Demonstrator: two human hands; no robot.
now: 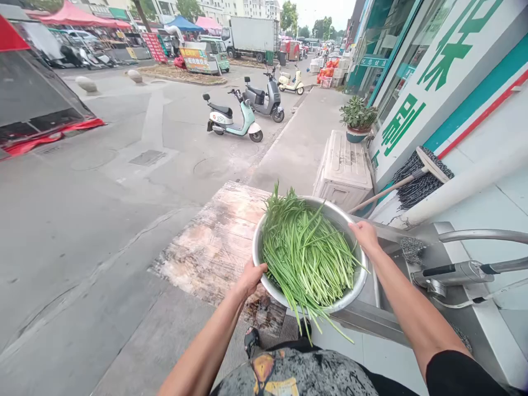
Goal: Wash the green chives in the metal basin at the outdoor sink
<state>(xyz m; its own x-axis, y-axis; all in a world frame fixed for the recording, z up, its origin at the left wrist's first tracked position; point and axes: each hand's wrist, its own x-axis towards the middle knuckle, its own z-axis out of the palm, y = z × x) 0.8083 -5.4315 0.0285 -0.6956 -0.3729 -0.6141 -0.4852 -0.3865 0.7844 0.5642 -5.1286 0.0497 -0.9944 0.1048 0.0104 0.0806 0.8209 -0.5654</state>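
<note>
A round metal basin (361, 283) is held in front of my body, tilted a little. Long green stalks that look like garlic chives (309, 250) fill it, and some hang over the near rim. My left hand (251, 276) grips the left side of the rim, thumb on top. On the right side of the rim, my right hand (365, 236) is closed with its thumb over the edge. The fingers under the basin are hidden on both sides.
A steel sink (379, 319) with a faucet (454, 273) stands at my right. Beyond it are a mop (421, 176), a white box-shaped unit (344, 165) and a potted plant (358, 116). A worn mat (210, 242) lies on the ground; scooters (235, 116) stand farther off.
</note>
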